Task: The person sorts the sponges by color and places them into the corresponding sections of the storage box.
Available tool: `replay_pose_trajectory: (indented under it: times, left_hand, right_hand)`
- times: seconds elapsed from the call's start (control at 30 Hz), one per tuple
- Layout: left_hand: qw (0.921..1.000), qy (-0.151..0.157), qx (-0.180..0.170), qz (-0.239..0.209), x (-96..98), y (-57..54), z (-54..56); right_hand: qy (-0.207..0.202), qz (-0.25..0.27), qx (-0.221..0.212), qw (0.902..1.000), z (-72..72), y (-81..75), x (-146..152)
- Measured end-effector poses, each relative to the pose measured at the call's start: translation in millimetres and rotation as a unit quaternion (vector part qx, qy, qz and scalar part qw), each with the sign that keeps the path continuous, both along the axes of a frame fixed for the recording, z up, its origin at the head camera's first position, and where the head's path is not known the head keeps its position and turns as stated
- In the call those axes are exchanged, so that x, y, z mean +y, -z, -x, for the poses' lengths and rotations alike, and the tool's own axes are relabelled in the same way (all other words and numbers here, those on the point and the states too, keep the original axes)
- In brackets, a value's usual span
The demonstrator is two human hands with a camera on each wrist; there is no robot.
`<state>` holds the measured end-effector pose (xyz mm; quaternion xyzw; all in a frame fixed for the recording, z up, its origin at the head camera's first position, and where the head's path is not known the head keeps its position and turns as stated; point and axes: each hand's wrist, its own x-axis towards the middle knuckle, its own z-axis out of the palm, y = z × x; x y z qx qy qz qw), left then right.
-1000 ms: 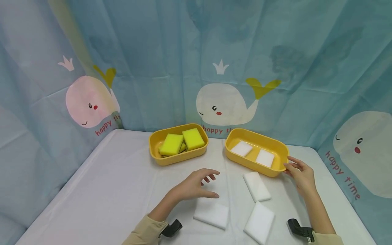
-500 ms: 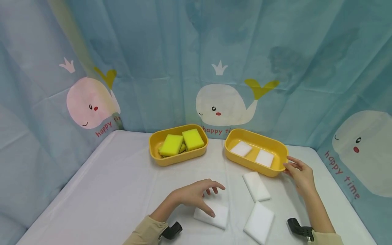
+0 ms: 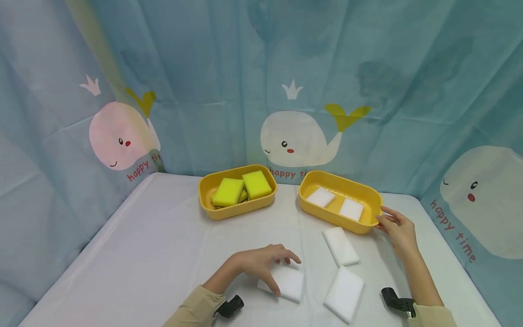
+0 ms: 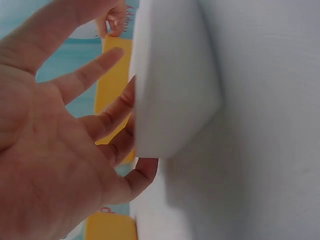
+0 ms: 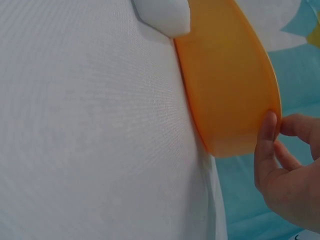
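Observation:
In the head view my left hand (image 3: 261, 265) hovers low over a white sponge block (image 3: 288, 284), thumb and fingers spread around it. Up close in the left wrist view, fingertips come right up to that block's (image 4: 175, 90) edge; whether they all touch it is hard to tell. My right hand (image 3: 400, 231) pinches the right end of a yellow plastic tray (image 3: 335, 220) between thumb and fingers. Inside this tray lie two white blocks (image 3: 320, 197). The right wrist view shows the thumb outside the tray's wall (image 5: 225, 85) and fingers over its rim.
Two more white sponge blocks lie between the hands, one (image 3: 341, 246) close to the tray and another (image 3: 344, 294) nearer me. At the back left, a second yellow tray (image 3: 239, 211) holds several yellow sponges (image 3: 229, 192). A blue whale-print curtain (image 3: 229, 91) hangs behind the table.
My left hand has come down and nearer to me over the white block, its thumb now at the block's near side. The right hand stays on the tray's rim.

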<state>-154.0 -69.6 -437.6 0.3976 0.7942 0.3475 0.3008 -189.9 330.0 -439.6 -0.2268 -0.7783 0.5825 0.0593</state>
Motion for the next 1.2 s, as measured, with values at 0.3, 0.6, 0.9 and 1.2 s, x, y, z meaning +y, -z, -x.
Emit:
replay_pose_trajectory:
  times: [0.3,0.6,0.9,1.2]
  left_hand:
    - [0.9993,0.012,0.017,0.032,0.9,6.8,-0.9]
    - [0.9973,0.038,0.053,0.034,-1.7,11.4,2.1]
    - [0.9993,0.017,0.028,0.020,2.1,-0.6,0.0]
    - [0.9997,-0.001,0.024,0.001,2.1,-5.3,5.7]
  right_hand:
    - [0.001,-0.003,-0.003,1.0000,0.5,-0.2,-1]
    - [-0.001,-0.002,0.001,1.0000,0.2,-0.7,-1]
    - [-0.001,-0.004,0.001,1.0000,0.1,-0.5,0]
    - [-0.006,-0.001,0.008,1.0000,0.6,1.0,1]
